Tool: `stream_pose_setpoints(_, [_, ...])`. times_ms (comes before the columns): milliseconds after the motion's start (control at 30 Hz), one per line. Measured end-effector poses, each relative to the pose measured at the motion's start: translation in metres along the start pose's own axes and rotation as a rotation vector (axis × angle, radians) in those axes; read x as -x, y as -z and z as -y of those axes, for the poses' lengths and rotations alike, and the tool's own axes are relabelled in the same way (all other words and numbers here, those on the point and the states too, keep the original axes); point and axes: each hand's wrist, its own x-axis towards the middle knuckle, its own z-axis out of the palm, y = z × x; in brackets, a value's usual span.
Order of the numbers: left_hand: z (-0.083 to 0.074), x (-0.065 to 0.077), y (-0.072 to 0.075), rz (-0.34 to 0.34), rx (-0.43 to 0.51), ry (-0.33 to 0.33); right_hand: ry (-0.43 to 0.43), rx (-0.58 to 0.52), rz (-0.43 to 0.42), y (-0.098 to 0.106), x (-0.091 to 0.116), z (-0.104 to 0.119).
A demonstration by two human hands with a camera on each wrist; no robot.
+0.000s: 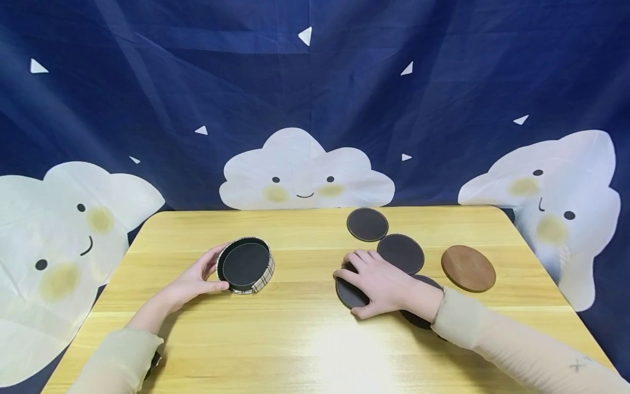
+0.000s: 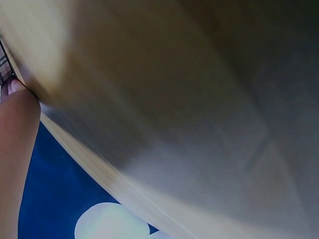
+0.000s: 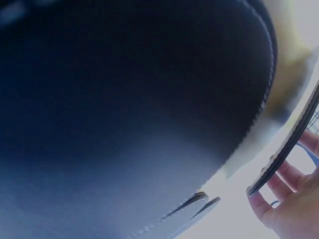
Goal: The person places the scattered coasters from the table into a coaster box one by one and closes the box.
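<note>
My left hand (image 1: 204,273) holds a round, shallow coaster holder (image 1: 263,276) at its left side, thumb in front and fingers behind. The holder has plaid outer walls and a black stitched bottom inside. On the right, my right hand (image 1: 376,282) spreads over a dark round coaster (image 1: 350,294), its fingers bent over the far edge and the thumb by the near edge. The right wrist view shows the fingers (image 3: 281,186) at the rim of that coaster. Only a sliver of the plaid wall appears in the left wrist view.
Two dark coasters, one at the back (image 1: 367,224) and one nearer (image 1: 401,254), lie beyond my right hand. Another dark coaster (image 1: 418,320) is partly hidden under the right wrist. A brown coaster (image 1: 468,268) lies farther right on the wooden table (image 1: 275,339). Behind hangs a blue cloth (image 1: 246,82).
</note>
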Motion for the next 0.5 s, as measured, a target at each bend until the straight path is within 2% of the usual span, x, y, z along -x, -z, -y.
stream_pose_setpoints(167, [0.0, 0.0, 0.0, 0.004, 0.012, 0.002, 0.0, -0.002, 0.003, 0.005, -0.008, -0.002])
stream_pose_setpoints(500, [0.001, 0.0, 0.0, 0.006, 0.011, -0.012, 0.035, 0.031, -0.05, 0.014, -0.028, -0.001])
